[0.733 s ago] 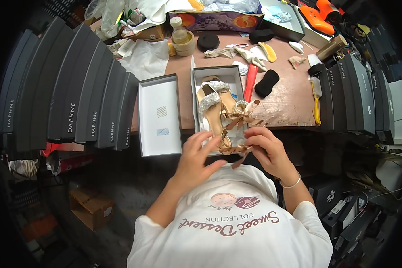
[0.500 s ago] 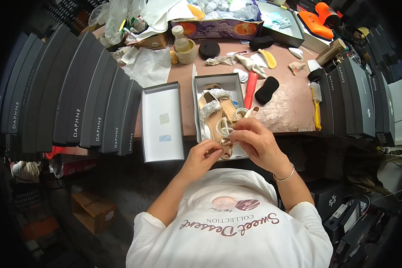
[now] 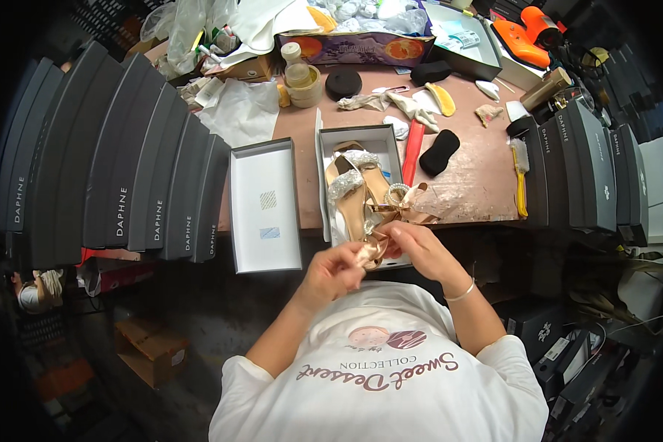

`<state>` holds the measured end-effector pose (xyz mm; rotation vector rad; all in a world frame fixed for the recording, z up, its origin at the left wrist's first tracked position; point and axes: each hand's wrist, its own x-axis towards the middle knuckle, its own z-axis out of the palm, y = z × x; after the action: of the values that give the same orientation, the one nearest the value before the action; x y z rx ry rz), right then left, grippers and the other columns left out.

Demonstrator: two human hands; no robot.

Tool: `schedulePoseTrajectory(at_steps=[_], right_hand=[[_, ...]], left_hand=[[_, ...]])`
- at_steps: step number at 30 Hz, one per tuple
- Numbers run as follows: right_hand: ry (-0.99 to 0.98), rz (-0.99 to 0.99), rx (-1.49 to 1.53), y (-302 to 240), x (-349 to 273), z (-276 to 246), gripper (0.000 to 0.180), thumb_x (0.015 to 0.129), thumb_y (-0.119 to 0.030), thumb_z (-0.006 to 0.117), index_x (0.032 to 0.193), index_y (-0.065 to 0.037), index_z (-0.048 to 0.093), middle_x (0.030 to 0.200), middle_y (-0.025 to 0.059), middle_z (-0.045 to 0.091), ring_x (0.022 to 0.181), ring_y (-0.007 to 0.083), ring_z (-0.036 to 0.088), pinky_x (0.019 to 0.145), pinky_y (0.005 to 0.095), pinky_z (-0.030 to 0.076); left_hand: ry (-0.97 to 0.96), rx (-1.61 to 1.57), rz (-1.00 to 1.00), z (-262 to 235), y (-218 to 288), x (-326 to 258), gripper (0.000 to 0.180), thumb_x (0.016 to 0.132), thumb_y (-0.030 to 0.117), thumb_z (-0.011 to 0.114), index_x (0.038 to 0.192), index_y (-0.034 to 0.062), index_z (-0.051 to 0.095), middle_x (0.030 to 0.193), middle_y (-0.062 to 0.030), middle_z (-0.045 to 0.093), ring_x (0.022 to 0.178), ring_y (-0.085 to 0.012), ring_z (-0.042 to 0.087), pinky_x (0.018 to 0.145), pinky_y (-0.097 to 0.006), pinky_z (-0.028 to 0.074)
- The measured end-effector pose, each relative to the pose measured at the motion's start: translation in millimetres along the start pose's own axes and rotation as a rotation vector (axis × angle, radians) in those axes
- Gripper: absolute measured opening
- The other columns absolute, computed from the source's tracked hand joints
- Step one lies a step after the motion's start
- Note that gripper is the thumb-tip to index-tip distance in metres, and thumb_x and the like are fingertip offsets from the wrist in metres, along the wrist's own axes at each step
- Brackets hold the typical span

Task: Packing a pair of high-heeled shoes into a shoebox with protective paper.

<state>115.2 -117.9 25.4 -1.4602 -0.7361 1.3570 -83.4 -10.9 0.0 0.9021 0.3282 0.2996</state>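
Note:
A pair of beige flat sandals (image 3: 346,190) with sparkly toe bands lies in an open shoe box (image 3: 395,140) at the table's near edge. A beaded ring (image 3: 397,194) and a pale ribbon bow (image 3: 417,206) sit by the heels. My left hand (image 3: 333,272) is closed on a shiny pale-gold strap (image 3: 368,254) at the near heel. Opposite it, my right hand (image 3: 426,249) pinches the same strap area with thumb and fingers, which partly hide the strap. Left of the box lies the box lid (image 3: 265,184), its white inside up.
Dark shoe boxes stand in a row at left (image 3: 118,162) and in a stack at right (image 3: 586,166). Behind the sandals lie a red strip (image 3: 413,151), a black sponge-like pad (image 3: 440,152), cloths and a round jar (image 3: 303,87). A yellow-handled brush (image 3: 521,184) lies at right.
My left hand has taken up the shiny strap and is lifted slightly. My right hand has moved lower, toward the near heel. The bow by the heels now shows more fully.

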Motion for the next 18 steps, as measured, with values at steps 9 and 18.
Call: schedulePoseTrajectory(at_steps=[9,18], right_hand=[[0.043,-0.165,0.514,17,21,15,0.02,0.087,-0.001,0.065,0.105,-0.002,0.057,0.095,0.0051,0.062,0.087,0.0106,0.062,0.077,0.0256,0.052],[-0.003,-0.31,0.47,-2,30,18,0.027,0.089,-0.009,0.066,0.112,0.0,0.056,0.106,0.0087,0.063,0.097,0.0164,0.062,0.089,0.0319,0.05]], left_hand=[[-0.138,-0.215,0.003,-2,-9,-22,0.016,0.082,0.0,0.068,0.097,0.0015,0.062,0.11,-0.0139,0.064,0.077,-0.0107,0.059,0.058,-0.021,0.046],[-0.14,-0.913,0.203,-12,-11,-28,0.04,0.089,0.025,0.069,0.124,0.0125,0.055,0.123,-0.0074,0.059,0.072,-0.0105,0.05,0.059,-0.021,0.043]])
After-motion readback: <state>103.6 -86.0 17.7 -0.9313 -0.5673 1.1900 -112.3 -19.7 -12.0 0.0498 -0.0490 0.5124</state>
